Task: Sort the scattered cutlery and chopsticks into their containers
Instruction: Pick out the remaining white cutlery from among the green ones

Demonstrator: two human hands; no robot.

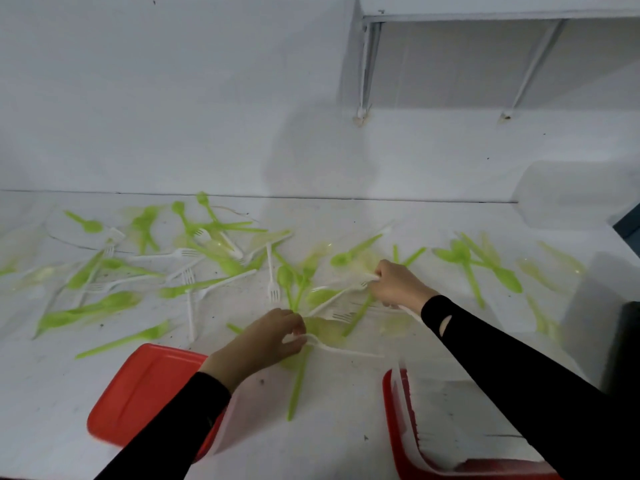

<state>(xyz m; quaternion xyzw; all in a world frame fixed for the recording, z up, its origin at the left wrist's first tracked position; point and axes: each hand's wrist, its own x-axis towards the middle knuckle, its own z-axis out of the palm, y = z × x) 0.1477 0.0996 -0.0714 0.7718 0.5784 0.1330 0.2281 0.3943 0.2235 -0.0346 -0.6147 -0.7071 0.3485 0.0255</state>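
The white plastic forks (273, 289) and green plastic spoons (285, 277) lie mixed and crossed all over the white table (346, 427). I think a spoon could get picked up with a fork, because they lie on top of each other, and then it would go in the wrong box. A thin fork could also slip out. The left hand (273, 337) pinches one thin white fork (343, 349) by its end, fingers curled. The right hand (398, 285) is curled round some white forks. The flat red plastic tray (138, 386) and red plastic box (393, 403) wait close by in front.
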